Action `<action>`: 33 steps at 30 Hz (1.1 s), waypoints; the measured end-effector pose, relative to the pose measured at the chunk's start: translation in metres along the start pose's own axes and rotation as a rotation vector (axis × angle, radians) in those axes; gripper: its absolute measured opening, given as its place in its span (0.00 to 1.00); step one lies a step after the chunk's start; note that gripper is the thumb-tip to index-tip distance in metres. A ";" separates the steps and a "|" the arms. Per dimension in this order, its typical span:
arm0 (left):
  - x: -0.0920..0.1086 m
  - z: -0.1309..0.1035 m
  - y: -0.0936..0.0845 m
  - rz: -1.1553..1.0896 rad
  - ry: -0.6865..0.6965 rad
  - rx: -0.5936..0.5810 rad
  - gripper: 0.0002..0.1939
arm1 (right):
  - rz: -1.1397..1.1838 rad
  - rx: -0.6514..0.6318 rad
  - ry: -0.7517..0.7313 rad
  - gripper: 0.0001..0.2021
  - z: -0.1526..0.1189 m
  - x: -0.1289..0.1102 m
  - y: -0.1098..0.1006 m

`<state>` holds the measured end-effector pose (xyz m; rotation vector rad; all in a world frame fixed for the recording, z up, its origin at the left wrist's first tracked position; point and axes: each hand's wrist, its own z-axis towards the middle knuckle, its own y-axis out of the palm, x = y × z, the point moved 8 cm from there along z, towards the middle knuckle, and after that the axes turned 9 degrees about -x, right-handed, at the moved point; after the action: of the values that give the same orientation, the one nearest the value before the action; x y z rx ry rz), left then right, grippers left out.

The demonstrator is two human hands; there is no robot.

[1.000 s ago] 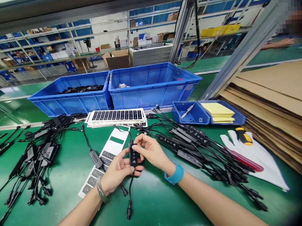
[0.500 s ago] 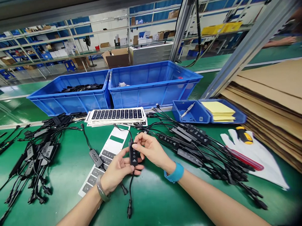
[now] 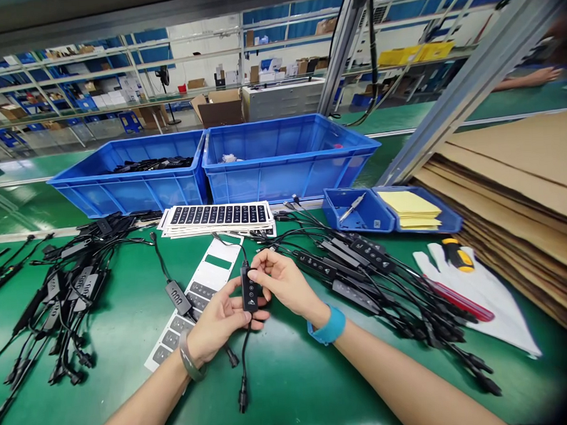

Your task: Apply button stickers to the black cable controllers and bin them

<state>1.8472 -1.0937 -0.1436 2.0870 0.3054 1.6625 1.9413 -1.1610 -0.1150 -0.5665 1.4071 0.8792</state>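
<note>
A black inline cable controller (image 3: 250, 292) with button symbols on its face is upright between my hands, its lead and plug hanging below. My left hand (image 3: 225, 318) is closed around its lower part, fingers behind and thumb at the front edge. My right hand (image 3: 281, 278) presses its thumb on the upper face, with the fingers curled alongside. Under my left forearm lies a white label sheet (image 3: 215, 265) with dark button stickers and a cut-out gap. Another controller (image 3: 178, 297), with bare button slots, rests across this sheet.
Controllers with cables (image 3: 83, 290) pile up at left, more (image 3: 356, 266) at right. Behind are stacked label sheets (image 3: 218, 216), two blue bins (image 3: 291, 174) and small trays (image 3: 359, 218). A white glove (image 3: 494, 303), yellow-black tool (image 3: 458, 255) and cardboard (image 3: 512, 184) lie right. Someone's hand (image 3: 538, 76) shows far right.
Almost nothing differs. Both hands keep the same hold on the controller, my right thumb still on its face; the view has shifted very slightly.
</note>
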 end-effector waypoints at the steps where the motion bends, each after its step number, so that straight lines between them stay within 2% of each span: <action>1: 0.000 0.000 0.000 0.000 0.000 -0.001 0.33 | -0.001 -0.002 0.000 0.11 0.000 0.001 0.000; 14: -0.002 -0.001 -0.002 0.011 -0.008 0.007 0.31 | -0.060 0.014 -0.014 0.11 -0.001 -0.002 0.000; 28: -0.004 0.000 -0.001 0.034 -0.021 0.023 0.37 | -0.259 0.081 0.000 0.07 -0.005 0.003 -0.002; 33: -0.003 0.000 -0.001 0.048 -0.009 0.026 0.35 | -0.379 0.110 -0.012 0.06 -0.004 0.001 -0.005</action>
<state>1.8467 -1.0940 -0.1473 2.1368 0.2773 1.6847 1.9425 -1.1671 -0.1177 -0.7135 1.2731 0.4992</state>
